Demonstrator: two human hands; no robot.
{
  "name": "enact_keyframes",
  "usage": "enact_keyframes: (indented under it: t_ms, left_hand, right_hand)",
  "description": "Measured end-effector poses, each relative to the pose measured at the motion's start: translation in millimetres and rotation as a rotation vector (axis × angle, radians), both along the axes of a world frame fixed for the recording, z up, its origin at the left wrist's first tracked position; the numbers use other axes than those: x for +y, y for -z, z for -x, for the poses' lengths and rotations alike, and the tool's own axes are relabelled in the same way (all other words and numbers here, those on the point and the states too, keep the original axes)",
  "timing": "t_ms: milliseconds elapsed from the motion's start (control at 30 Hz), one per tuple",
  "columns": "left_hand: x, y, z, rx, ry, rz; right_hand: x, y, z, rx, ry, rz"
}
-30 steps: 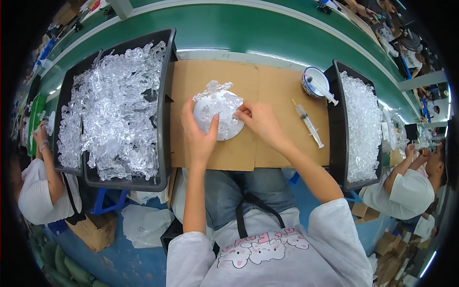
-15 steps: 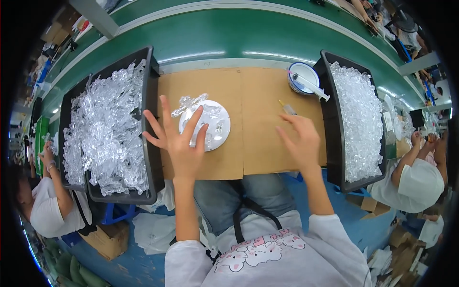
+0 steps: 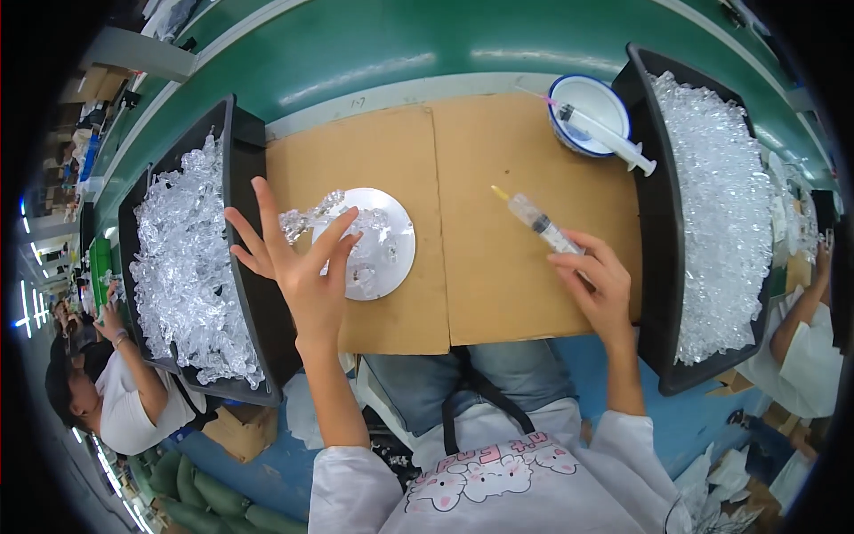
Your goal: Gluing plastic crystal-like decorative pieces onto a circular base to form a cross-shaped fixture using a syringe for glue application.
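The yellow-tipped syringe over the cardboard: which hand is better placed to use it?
Right, I'd judge: the right hand seems to grip the syringe near its rear end, tip pointing away. The left hand is spread open by the white plate, well apart from it.

The middle of the view is evenly and brightly lit, and only faint, soft shadows are cast on the brown cardboard (image 3: 498, 294). Long pale streaks of glare are thrown across the green counter (image 3: 427, 49) between 11 and 1 o'clock. Single outlines are lost to sparkle in the left heap (image 3: 191, 276) at 9 o'clock and the right heap (image 3: 716, 222) at 3. On the white plate (image 3: 400, 269), clear parts (image 3: 374, 238) are partly washed out. Ceiling tubes (image 3: 37, 307) are burned white toward 9 o'clock. Straight edges are bowed near the rim, where background clutter (image 3: 84, 125) is softened and the corners are blacked out.
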State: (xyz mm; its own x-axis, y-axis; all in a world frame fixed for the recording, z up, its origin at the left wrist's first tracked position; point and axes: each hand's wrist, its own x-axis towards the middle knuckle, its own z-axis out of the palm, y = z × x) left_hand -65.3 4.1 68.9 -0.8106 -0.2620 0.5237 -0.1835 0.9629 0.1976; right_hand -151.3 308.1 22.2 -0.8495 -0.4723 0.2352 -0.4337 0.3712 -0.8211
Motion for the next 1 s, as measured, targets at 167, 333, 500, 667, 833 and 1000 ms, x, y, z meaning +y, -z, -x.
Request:
enact_keyframes:
  t_ms: [167,333,500,667,833,1000]
  left_hand:
    - [-1,1,1,-0.011,-0.005,0.003]
    - [-2,4,2,0.015,0.001,-0.006]
    - [0,1,2,0.010,-0.003,-0.023]
    - [0,2,2,0.020,0.001,-0.030]
    - [-1,3,3,0.037,0.015,-0.038]
    - [0,2,3,0.033,0.012,-0.039]
  right_hand:
    - [-40,-8,2,0.015,-0.274,0.043]
    - [-62,5,7,0.036,-0.349,0.068]
    - [-69,4,9,0.054,-0.330,0.021]
    - [-73,2,8,0.130,-0.303,-0.015]
    - [-73,4,7,0.115,-0.293,-0.009]
    - [-74,4,7,0.089,-0.299,-0.008]
